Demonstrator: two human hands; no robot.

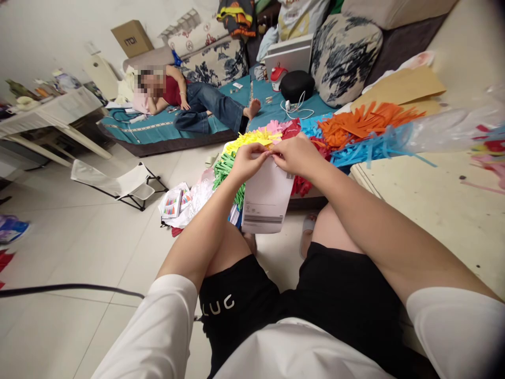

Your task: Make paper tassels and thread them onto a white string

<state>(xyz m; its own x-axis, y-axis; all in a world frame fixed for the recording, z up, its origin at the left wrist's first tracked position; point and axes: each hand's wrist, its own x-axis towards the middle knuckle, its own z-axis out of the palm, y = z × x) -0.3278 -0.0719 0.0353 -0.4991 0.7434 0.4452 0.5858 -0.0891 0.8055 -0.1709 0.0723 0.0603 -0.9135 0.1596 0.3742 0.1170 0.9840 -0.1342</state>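
Note:
A white printed sheet (265, 192) hangs in front of my knees, with small text and dark grey bars across its lower part. My left hand (249, 161) pinches its top edge on the left. Close beside it, my right hand (296, 153) is closed on the same edge, fingertips nearly meeting the left ones. Just beyond my hands lie bundles of cut paper-like strips: yellow strips (252, 139), green strips (223, 171), orange strips (361, 125), blue strips (355, 151) and red strips (302, 186). My hands partly cover the pile, and the fingertips hide the sheet's top.
A person (172, 93) lies on the teal-covered couch (130, 131). To the right stands a pale wooden surface (434, 195). A white folding chair (118, 179) and printed packets (172, 202) with clear plastic are on the left. A black cable (71, 288) crosses the lower left.

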